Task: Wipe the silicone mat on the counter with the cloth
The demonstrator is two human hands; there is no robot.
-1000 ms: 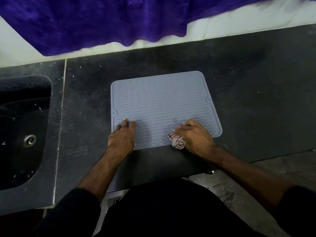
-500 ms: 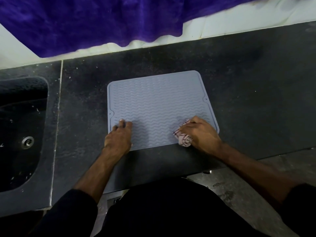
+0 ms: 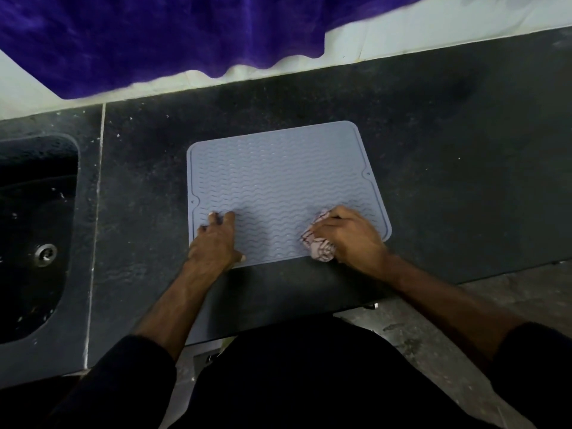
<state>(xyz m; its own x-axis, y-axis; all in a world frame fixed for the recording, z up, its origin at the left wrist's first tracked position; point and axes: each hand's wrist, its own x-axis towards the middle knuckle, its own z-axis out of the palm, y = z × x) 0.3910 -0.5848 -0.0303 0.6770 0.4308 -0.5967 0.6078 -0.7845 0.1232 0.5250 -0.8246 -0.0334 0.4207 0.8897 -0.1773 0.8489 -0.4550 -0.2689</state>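
Right hand (image 3: 351,239) presses cloth (image 3: 320,247) on mat (image 3: 278,187) (left hand (image 3: 213,243) steadies).

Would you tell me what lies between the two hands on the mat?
Head view: only bare mat between left hand and right hand.

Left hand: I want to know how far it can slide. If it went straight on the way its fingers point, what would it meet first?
Nothing on the silicone mat blocks the left hand; it would probably first cross the mat's raised far rim, then bare counter.
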